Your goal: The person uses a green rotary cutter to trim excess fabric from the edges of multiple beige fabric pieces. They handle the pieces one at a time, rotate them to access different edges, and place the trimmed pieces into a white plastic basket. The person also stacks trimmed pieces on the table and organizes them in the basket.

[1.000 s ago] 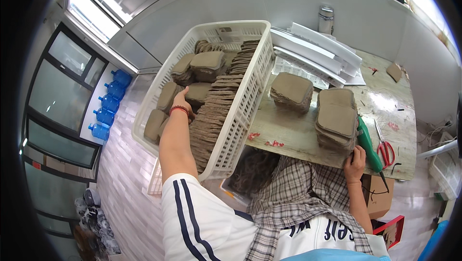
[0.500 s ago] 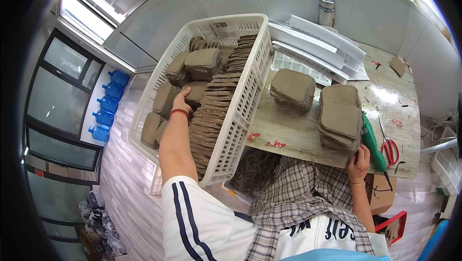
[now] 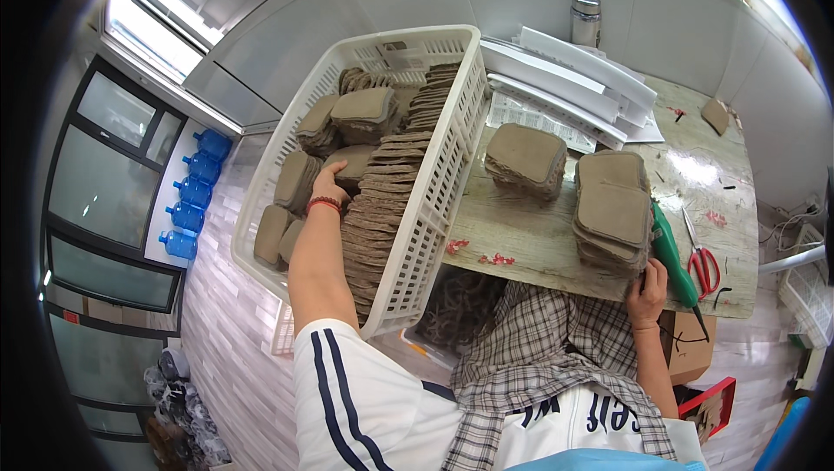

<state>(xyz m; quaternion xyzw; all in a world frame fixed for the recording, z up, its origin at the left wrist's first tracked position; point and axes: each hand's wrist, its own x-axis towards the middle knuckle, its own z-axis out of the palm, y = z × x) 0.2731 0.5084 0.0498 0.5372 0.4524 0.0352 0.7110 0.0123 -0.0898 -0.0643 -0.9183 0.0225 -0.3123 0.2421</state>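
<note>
On the pale marbled table (image 3: 539, 241), your left hand (image 3: 328, 186) grips brown pressed-fibre pads (image 3: 306, 177) in the white slatted plastic basket (image 3: 434, 210); your right hand (image 3: 647, 293), right of the basket, clasps a green tool (image 3: 671, 254).

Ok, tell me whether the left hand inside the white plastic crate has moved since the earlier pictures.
No. The left hand rests on the same brown fibre pads in the white plastic crate, just as far from the crate's near rim as before; only the camera shifted.

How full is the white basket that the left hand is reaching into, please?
Largely full. The white basket holds stacks and a long row of brown pads nearly up to its rim; the left hand rests among them.
</note>
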